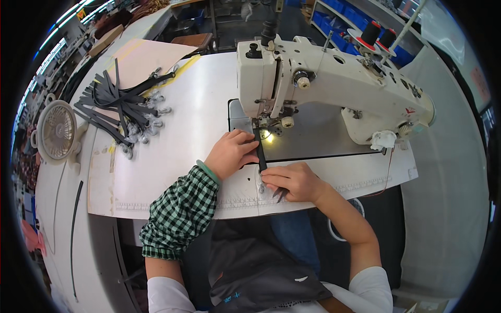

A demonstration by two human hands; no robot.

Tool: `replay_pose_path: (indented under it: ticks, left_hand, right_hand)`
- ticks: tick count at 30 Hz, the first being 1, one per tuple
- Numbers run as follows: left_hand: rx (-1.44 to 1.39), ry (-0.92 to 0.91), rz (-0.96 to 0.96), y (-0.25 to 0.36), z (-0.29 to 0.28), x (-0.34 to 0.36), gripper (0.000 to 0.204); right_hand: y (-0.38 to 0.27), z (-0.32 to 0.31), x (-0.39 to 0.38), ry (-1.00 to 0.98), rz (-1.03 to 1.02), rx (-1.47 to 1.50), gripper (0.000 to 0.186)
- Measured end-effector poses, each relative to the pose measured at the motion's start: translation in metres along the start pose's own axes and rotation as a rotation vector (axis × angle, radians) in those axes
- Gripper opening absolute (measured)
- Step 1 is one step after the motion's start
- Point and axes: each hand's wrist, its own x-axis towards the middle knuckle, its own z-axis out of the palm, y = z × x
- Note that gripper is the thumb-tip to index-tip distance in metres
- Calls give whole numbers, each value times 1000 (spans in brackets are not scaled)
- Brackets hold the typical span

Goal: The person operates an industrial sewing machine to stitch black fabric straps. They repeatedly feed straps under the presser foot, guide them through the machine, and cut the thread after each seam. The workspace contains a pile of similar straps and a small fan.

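Note:
A narrow black strap (261, 152) runs toward me from under the presser foot of a cream sewing machine (342, 68). My left hand (232, 153) lies along its left side, fingertips and thumb pressed on it close to the lit needle area. Lower down, my right hand (295, 180) pinches the strap near its near end, where a clear-wrapped metal fitting (261, 186) hangs. Two dark pointed tips, perhaps thread snips (281, 194), stick out below my right fingers; their handle is hidden in the palm.
Several black straps with wrapped fittings (122, 107) lie piled on the white table (182, 120) at left. A small cream fan (56, 130) stands beyond the table's left edge. Thread spools (371, 33) rise behind the machine. A printed ruler strip (135, 206) follows the front edge.

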Motion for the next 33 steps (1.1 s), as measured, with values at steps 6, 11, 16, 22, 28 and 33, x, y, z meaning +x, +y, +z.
replay_pose_path:
  ticks: [6, 11, 16, 22, 28, 33]
  left_hand:
    - [5, 27, 4, -1, 3, 3, 29]
    - [10, 17, -26, 0, 2, 6, 23]
    - [1, 33, -34, -4, 4, 4, 23]
    - [122, 24, -57, -5, 3, 11, 26]
    - [136, 58, -273, 23, 12, 13, 22]
    - [255, 146, -241, 18, 27, 6, 22]
  right_hand:
    - [6, -3, 3, -53, 107, -79, 17]
    - [21, -7, 6, -119, 139, -72, 29]
    - [33, -5, 10, -116, 129, -86, 29]
    - [39, -4, 16, -119, 184, -156, 31]
    - [16, -64, -10, 265, 134, -322, 26]
    - [82, -236, -70, 1317, 475, -498, 30]
